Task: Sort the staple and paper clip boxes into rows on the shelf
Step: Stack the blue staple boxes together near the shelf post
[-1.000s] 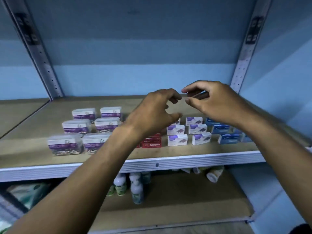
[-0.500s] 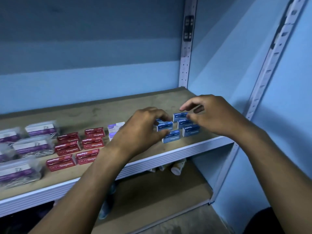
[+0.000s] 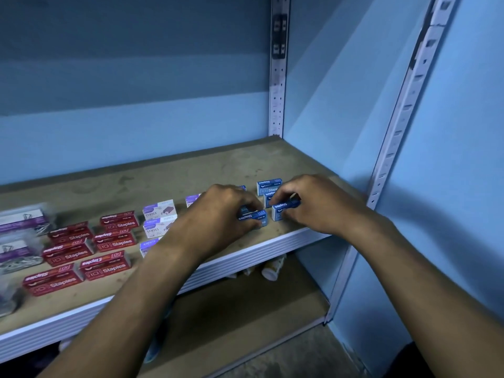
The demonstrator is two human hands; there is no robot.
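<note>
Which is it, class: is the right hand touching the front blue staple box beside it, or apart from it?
Touching. In the head view the right hand has its fingers curled round the front blue staple box, pinching it.

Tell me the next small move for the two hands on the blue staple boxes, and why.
Probably nudge both front boxes square. The left hand grips one blue box, the right hand another, which sits skewed against the blue boxes behind, while the red boxes already lie in rows.

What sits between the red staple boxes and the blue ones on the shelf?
White-and-purple staple boxes, partly hidden by the left hand, in the head view.
</note>
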